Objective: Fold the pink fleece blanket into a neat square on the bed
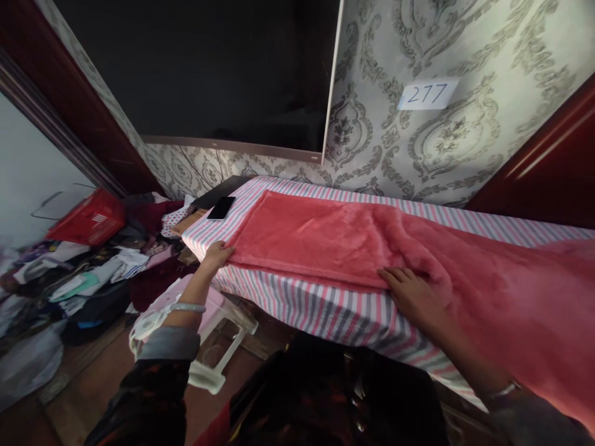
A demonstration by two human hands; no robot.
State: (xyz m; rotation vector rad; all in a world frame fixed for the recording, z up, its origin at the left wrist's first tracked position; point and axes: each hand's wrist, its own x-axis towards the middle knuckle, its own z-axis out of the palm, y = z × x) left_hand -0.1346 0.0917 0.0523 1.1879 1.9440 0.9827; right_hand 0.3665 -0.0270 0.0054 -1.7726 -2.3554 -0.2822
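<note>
A coral-red plush blanket (320, 232) lies along a striped cloth, its left part folded into a flat strip. Its near left corner is pinched by my left hand (217, 255), which is closed on it at the table's edge. Further right, my right hand (411, 291) is closed on the near edge of the same blanket, fingers on top and thumb hidden. Beside that hand the fabric bunches into loose folds. The rest of the blanket spreads to the right, beyond the view.
The striped cloth (297, 303) drapes over the table front. A black phone (222, 208) lies near the left end. Below stands a pink and white stool (218, 313). Piled clothes (102, 279) and a red basket (90, 217) fill the left floor. A large television (209, 68) is behind.
</note>
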